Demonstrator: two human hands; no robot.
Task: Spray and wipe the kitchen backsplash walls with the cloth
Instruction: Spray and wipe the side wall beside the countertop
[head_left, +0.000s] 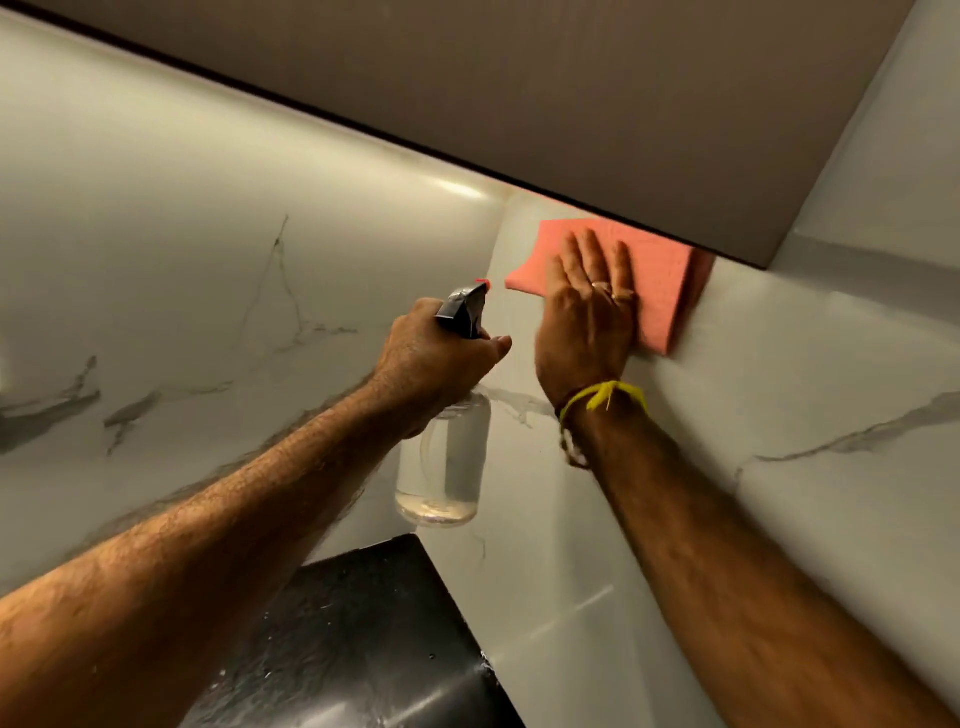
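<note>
Forearms nearest. Spray bottle (441, 457) gripped by left hand (436, 353); cloth (660, 280) pressed flat under spread right hand (587, 322), near backsplash (779, 395) corner, under cabinet (571, 104) edge.

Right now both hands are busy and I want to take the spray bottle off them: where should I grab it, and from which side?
Take the spray bottle by its clear round body, coming from below. The left hand wraps the neck and trigger head, so only the body hangs free under it, roughly upright above the black counter. The right hand presses the cloth flat on the wall, close on that side.
</note>
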